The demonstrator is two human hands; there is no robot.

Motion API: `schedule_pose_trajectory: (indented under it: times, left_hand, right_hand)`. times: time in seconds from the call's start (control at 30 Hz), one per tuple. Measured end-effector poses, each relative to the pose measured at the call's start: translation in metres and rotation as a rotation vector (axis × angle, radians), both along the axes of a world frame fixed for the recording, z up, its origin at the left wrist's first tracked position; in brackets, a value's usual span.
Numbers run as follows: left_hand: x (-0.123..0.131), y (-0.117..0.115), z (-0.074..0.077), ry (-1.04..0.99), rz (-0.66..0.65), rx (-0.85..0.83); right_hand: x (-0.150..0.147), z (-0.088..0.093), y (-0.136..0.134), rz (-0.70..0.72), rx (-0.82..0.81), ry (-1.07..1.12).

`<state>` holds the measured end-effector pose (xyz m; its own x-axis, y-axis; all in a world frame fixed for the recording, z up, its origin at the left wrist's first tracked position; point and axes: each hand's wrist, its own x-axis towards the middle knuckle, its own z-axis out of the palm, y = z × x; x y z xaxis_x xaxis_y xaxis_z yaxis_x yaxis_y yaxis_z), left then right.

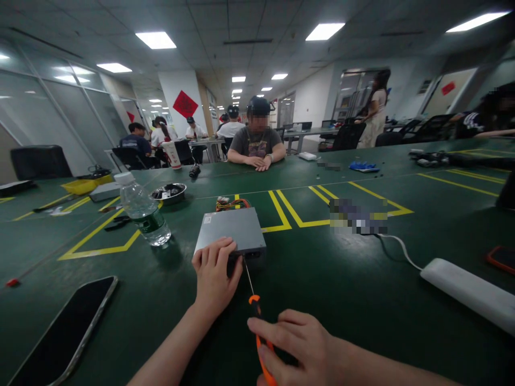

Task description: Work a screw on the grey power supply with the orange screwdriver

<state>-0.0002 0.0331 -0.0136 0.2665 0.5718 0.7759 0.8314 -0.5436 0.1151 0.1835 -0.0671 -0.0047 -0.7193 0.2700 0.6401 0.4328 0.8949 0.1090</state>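
A grey metal box (233, 229) with coloured wires at its far end lies on the green table (341, 279). My left hand (214, 276) grips the box's near left corner, fingers curled over its edge. My right hand (300, 346) is closed round the orange handle of a screwdriver (257, 316). The thin shaft points up at the box's near face, and its tip touches that face beside my left fingers.
A water bottle (142, 209) stands left of the box, a metal bowl (171, 192) behind it. A black phone (64, 332) lies near left. A white power strip (466, 292) with its cable lies right. A person sits across the table; others work further back.
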Motion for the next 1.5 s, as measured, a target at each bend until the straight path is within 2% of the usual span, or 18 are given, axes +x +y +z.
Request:
schedule_pose_trajectory:
  times: [0.13,0.27,0.4,0.5,0.67,0.83,0.97,1.03,1.17,1.5]
  left_hand:
    - [0.001,-0.001,0.001,0.000,0.003,0.015]
    - [0.000,0.000,-0.001,0.002,0.005,0.011]
    - [-0.001,0.001,-0.003,0.006,0.011,0.004]
    - [-0.001,0.001,-0.003,0.014,0.012,0.006]
    - [0.000,0.000,-0.002,0.006,0.006,0.021]
    - [0.000,0.000,-0.001,0.000,0.006,0.022]
    - [0.000,0.001,-0.002,0.014,0.009,0.030]
    - [0.000,0.001,-0.003,0.013,0.008,0.032]
    - [-0.001,0.003,-0.004,0.017,0.005,0.012]
    - [-0.001,0.001,-0.003,0.031,0.012,0.017]
  right_hand:
    - [0.001,-0.003,0.000,-0.021,-0.004,-0.004]
    - [-0.002,0.002,-0.001,-0.012,-0.042,-0.082]
    - [-0.003,0.001,0.000,-0.004,0.030,-0.007]
    - [-0.003,-0.002,0.001,0.004,0.024,0.020]
    - [-0.004,0.002,0.001,-0.012,-0.009,-0.091]
    - [-0.005,0.001,0.003,-0.020,0.041,0.045]
    - [0.002,0.003,0.001,0.018,0.018,0.046]
    - [0.010,0.008,0.000,0.064,0.095,0.037]
    - [0.024,0.013,-0.001,0.038,0.172,0.075]
    - [0.027,0.010,0.005,0.000,0.180,0.074]
